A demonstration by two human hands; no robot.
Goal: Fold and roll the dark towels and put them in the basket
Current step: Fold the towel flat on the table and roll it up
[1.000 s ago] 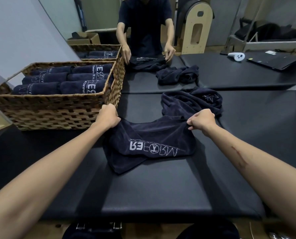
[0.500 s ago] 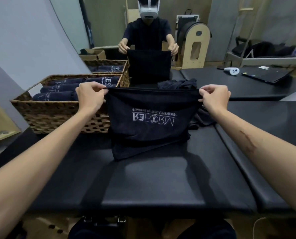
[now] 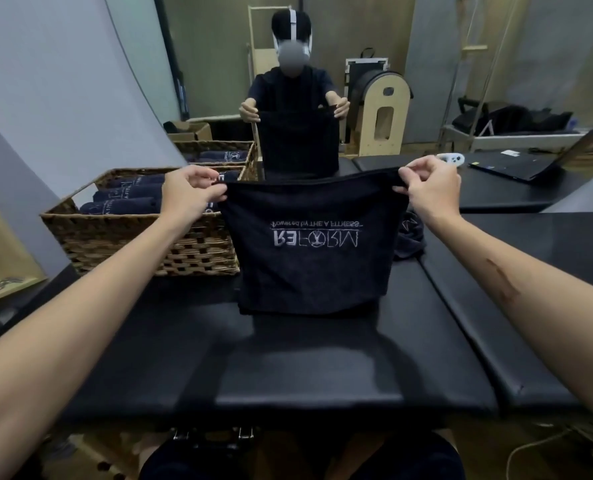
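A dark towel (image 3: 309, 271) with white mirrored lettering hangs in front of me, stretched by its top edge, its lower edge touching the black padded table (image 3: 288, 368). My left hand (image 3: 191, 192) pinches the top left corner. My right hand (image 3: 430, 192) pinches the top right corner. The wicker basket (image 3: 142, 247) stands to the left and holds several rolled dark towels (image 3: 122, 206). Another crumpled dark towel (image 3: 409, 233) lies on the table behind the right edge of the held one.
A mirror ahead reflects a person with a headset holding up a towel (image 3: 297, 143). A white controller (image 3: 452, 158) and a laptop (image 3: 530, 164) lie on the far right pad. Seams divide the black pads. A wooden ledge (image 3: 8, 292) sits at the left.
Both hands lifted the towel from the table by its top corners and pulled it taut. It now hangs higher, with only its bottom edge on the pad.
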